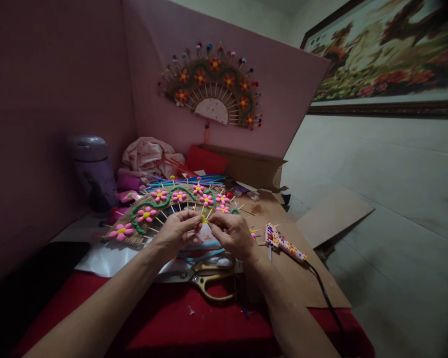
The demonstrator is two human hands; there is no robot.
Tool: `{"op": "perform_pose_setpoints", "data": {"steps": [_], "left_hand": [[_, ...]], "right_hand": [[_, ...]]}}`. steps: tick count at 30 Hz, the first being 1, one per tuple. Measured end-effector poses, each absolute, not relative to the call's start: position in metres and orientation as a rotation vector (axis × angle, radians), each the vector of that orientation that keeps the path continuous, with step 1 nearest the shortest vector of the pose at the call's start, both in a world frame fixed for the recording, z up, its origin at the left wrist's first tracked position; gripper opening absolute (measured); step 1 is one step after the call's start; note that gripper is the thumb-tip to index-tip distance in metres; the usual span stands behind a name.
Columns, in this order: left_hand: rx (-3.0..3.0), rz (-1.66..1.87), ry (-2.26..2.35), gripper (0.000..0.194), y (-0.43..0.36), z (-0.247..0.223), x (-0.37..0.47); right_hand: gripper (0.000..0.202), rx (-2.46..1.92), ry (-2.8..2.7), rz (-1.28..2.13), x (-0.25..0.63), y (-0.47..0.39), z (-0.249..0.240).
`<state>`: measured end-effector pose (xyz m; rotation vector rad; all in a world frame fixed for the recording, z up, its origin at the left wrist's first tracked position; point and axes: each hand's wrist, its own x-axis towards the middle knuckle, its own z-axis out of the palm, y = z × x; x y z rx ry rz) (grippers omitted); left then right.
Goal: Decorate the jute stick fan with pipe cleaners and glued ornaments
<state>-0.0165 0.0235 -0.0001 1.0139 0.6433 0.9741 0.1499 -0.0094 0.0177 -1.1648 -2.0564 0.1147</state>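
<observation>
Both hands meet over the middle of a fan-shaped craft (125,219) of wrapped twine and thin sticks, with pink flowers and a wavy green strip. Between my fingertips is a small yellow piece (204,218). My left hand (181,229) pinches it from the left, thumb and forefinger together. From the right, my right hand (231,232) holds its other side with curled fingers. Below the hands lie large scissors (216,288) with gold-coloured handles. What the piece is exactly is too small to tell.
A flower-patterned glue gun (285,244) with a black cord rests on cardboard (315,283) at the right. A purple bottle (93,171) stands at the left. Pink cloth (149,154) and coloured stems (194,182) lie behind. Another fan (224,82) hangs on the pink panel.
</observation>
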Motion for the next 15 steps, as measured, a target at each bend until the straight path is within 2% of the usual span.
{"op": "perform_pose_setpoints", "data": {"steps": [6, 10, 15], "left_hand": [[1.239, 0.964, 0.704, 0.03, 0.0261, -0.0034, -0.0147], [1.42, 1.049, 0.908, 0.026, 0.0224, -0.0028, -0.0114], [1.279, 1.036, 0.893, 0.028, 0.0182, 0.0006, -0.0115]], "right_hand": [[0.009, -1.11, -2.062, 0.068, 0.1513, -0.0076, 0.0167], [0.011, -1.076, -2.123, 0.028, 0.1462, -0.0103, 0.0166], [0.012, -1.09, -2.049, 0.083, 0.1438, -0.0107, 0.016]]}}
